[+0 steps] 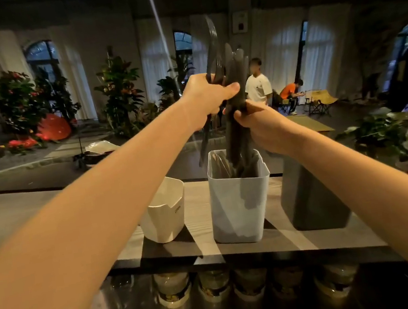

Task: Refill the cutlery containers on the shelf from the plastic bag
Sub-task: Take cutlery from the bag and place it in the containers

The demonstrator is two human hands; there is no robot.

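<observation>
Black plastic cutlery (233, 112) stands near upright, lower ends inside the white container (238, 196) on the shelf (324, 239). Your left hand (209, 96) holds the bundle high, right hand (263, 125) lower and nearer the rim; feed straight down along that axis

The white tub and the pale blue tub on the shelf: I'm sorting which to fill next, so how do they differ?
The white tub is shorter than the blue tub and stands left of it. The white tub's rim is cut at a slant with a notch; the blue tub's rim is level. The white tub looks empty, while the blue tub holds dark cutlery, which both hands grip above it. Both stand upright on the shelf.
</observation>
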